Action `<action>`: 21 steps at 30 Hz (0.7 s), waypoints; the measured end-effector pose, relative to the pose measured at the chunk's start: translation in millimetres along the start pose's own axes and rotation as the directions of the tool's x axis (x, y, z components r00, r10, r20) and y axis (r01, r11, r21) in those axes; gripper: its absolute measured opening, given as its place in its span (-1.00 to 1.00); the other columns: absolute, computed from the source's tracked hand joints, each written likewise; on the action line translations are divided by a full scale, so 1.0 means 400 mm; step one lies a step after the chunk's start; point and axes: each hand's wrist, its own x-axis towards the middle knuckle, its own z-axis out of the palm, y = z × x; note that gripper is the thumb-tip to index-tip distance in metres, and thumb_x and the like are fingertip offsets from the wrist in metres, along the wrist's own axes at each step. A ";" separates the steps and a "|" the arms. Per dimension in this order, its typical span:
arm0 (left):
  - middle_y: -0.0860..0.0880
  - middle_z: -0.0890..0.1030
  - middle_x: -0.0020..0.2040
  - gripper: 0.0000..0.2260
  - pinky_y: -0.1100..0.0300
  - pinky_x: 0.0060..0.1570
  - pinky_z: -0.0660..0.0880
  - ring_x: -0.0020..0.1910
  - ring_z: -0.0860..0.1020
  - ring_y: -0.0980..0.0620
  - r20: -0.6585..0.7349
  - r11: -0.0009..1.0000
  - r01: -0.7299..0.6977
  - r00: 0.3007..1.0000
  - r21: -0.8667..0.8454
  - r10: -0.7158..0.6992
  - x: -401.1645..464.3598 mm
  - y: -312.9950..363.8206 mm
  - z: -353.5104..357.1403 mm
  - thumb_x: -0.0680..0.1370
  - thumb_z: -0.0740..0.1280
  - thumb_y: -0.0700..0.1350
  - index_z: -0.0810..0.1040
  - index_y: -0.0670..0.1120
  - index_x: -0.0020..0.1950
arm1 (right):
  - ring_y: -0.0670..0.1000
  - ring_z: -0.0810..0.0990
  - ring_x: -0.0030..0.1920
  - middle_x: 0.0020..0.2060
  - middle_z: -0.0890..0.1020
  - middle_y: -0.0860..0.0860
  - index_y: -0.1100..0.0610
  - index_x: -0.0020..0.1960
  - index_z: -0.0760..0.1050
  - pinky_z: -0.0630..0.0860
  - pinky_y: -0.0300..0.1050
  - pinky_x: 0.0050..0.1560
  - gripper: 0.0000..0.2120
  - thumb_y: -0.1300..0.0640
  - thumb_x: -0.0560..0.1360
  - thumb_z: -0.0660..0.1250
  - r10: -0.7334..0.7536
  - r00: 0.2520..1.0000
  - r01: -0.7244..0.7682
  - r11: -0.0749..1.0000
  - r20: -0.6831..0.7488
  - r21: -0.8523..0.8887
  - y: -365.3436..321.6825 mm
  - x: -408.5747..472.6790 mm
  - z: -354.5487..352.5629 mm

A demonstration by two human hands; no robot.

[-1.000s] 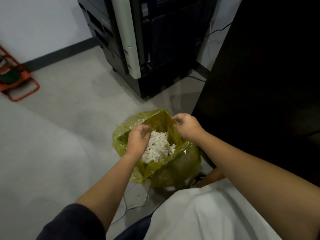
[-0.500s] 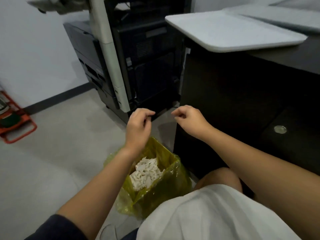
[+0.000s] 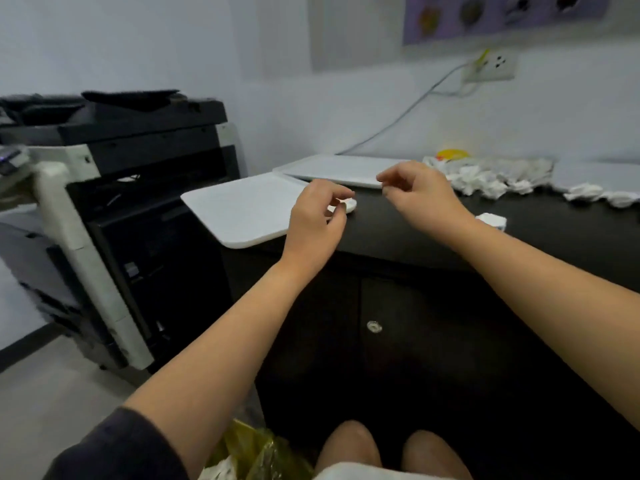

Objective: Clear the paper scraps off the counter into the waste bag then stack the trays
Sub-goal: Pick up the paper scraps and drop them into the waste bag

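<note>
Both hands are raised over the front edge of the dark bench [image 3: 398, 230], the left hand [image 3: 313, 225] and right hand [image 3: 420, 199] loosely curled and holding nothing. Just beyond them lie two white trays [image 3: 242, 213], side by side, not yet stacked. Crumpled paper scraps [image 3: 485, 178] still litter the bench past the right hand. The yellow waste bag [image 3: 256, 452] sits low, beneath the left forearm, already holding some paper.

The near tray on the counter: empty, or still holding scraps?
Empty as far as visible: the near tray shows bare white; the left hand hides its right corner.
</note>
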 end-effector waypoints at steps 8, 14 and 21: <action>0.03 0.49 -0.13 -0.81 0.54 -0.12 0.33 -0.22 0.44 0.21 0.200 0.996 -0.008 0.979 -0.091 0.026 0.116 0.043 0.297 0.44 0.28 -0.41 0.59 -0.21 -0.04 | 0.11 0.38 0.23 0.10 0.50 0.10 0.12 0.18 0.53 0.32 -0.05 0.26 -0.68 0.05 0.46 0.36 0.122 0.989 -0.081 0.919 0.083 -0.387 0.254 -0.013 -0.177; -0.08 0.54 -0.03 -0.83 0.34 0.01 0.40 -0.06 0.48 0.06 0.401 0.997 0.042 0.916 -0.067 -0.012 0.155 0.032 0.470 0.47 0.29 -0.32 0.58 -0.18 0.03 | 0.07 0.39 0.22 0.13 0.49 0.06 0.12 0.24 0.50 0.30 -0.18 0.18 -0.67 0.09 0.49 0.35 0.217 0.969 -0.150 0.899 0.120 -0.412 0.373 -0.055 -0.220; -0.02 0.50 0.03 -0.81 0.31 0.07 0.35 0.06 0.47 0.05 0.534 1.000 -0.001 0.845 0.002 0.000 0.194 0.019 0.618 0.51 0.29 -0.23 0.54 -0.14 0.12 | 0.04 0.44 0.20 0.13 0.50 0.06 0.14 0.21 0.50 0.27 -0.25 0.15 -0.69 0.18 0.48 0.35 0.331 0.943 -0.318 0.890 -0.015 -0.327 0.479 -0.014 -0.285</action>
